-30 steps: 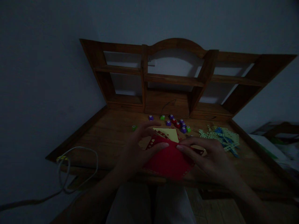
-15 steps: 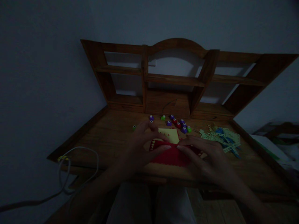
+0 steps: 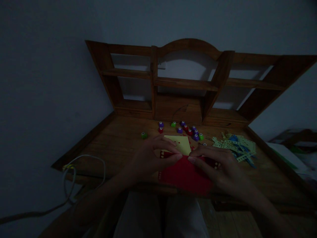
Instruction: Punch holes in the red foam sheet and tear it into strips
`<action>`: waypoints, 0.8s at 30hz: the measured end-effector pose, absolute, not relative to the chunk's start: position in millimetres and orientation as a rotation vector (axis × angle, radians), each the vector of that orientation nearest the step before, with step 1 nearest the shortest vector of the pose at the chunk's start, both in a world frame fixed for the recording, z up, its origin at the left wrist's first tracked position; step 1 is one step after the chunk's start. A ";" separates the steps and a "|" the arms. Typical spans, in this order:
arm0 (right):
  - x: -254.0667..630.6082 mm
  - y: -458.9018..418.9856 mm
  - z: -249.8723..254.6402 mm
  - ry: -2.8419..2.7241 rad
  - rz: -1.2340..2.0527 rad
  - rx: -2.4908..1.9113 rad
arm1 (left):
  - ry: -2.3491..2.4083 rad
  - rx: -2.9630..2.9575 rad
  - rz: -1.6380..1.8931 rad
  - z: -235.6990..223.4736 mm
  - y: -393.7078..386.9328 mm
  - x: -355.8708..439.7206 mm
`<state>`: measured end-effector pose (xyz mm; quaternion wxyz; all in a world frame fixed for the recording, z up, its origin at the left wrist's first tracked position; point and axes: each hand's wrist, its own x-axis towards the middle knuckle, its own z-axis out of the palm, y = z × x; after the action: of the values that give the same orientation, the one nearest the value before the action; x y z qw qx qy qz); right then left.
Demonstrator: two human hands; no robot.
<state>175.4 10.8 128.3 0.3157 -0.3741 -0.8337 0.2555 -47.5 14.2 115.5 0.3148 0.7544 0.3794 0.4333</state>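
A red sheet (image 3: 187,173), perhaps felt or foam, has a row of small pale spots or holes along its edges. My left hand (image 3: 159,153) pinches its upper edge between thumb and fingers. Close beside it, my right hand (image 3: 213,162) pinches the same edge, the two thumb tips almost meeting. Just behind the fingers lies a pale yellow square (image 3: 182,142) with a few small red bits on it. The room is dim, so fine detail on the sheet is hard to make out.
Several purple, red and green eyeball-like pieces (image 3: 195,137) stand behind the hands. A green one (image 3: 144,135) sits to the left. Pale perforated strips and blue pieces (image 3: 236,147) are heaped at right. A white cable (image 3: 104,165) loops over the desk's left edge. Wooden shelves (image 3: 185,82) rise behind.
The red sheet's lower part has swung down and toward me, now showing more of its face. Both hands keep their pinch on the upper edge, the left thumb slightly further right.
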 end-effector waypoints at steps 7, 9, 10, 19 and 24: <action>177.1 12.5 127.3 -2.171 0.722 -0.995 | 1.049 1.821 1.075 118.1 12.7 -56.6; 177.5 13.1 126.6 -2.180 0.732 -0.993 | 1.067 1.783 1.063 116.5 12.9 -59.2; 177.6 13.2 126.2 -2.182 0.736 -0.995 | 1.073 1.774 1.057 115.3 13.1 -60.4; 187.5 28.2 111.0 -2.239 0.513 -1.035 | 1.241 1.893 1.083 113.0 20.8 -81.5; 197.4 46.8 104.5 -2.204 -0.324 -0.830 | 1.469 1.910 1.466 114.1 28.6 -89.4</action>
<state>197.4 46.8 104.5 0.3728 -0.3240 -0.8603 -0.1263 -89.4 28.6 114.1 0.1597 0.6685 0.5140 0.5131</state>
